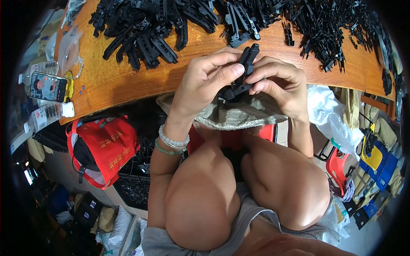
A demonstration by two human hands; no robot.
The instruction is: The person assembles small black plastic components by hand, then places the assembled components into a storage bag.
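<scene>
While hands (209, 81) (282, 83) hold black part (249, 56), yellow-lettered red bag (110, 147), labelled bottle (48, 116)

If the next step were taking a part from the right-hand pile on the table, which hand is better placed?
Probably the right hand: it is nearer that pile of small black parts, though it and the left hand both hold the black piece.

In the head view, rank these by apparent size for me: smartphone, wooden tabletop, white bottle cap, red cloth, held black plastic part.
Largest to smallest:
1. Wooden tabletop
2. Red cloth
3. Smartphone and black plastic part, unranked: fingers hide some of the part
4. White bottle cap
</scene>
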